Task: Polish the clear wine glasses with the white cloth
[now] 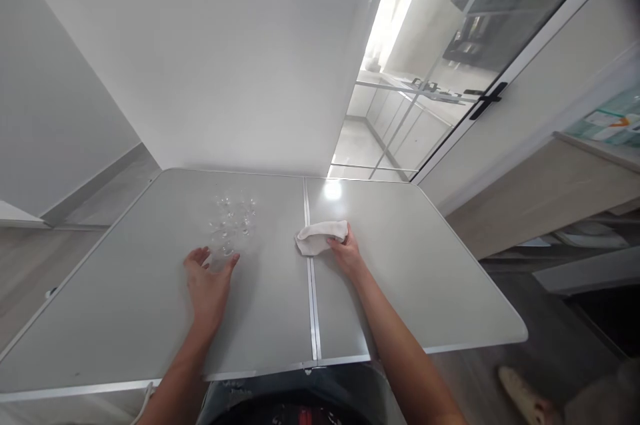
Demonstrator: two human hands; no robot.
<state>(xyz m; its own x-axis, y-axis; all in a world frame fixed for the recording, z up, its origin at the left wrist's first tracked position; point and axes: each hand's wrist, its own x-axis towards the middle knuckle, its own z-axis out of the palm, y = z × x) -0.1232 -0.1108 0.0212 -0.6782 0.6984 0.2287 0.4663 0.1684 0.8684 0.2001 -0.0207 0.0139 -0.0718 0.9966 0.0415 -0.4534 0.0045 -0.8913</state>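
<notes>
I have my right hand (349, 257) closed on a white cloth (323, 230), which sits at its ten o'clock, over the seam (313, 325) in the grey surface (410, 278). My left hand (209, 288) is half open, thumb and fingers spread at the near edge of a clear piece (233, 218) at its one o'clock; from here I can't tell whether it actually grips it.

Seemingly a home: beyond and rightward of the right fingers (335, 244), a glazed door (393, 138) reveals kitchen cabinets (404, 119) and a hob (434, 89).
</notes>
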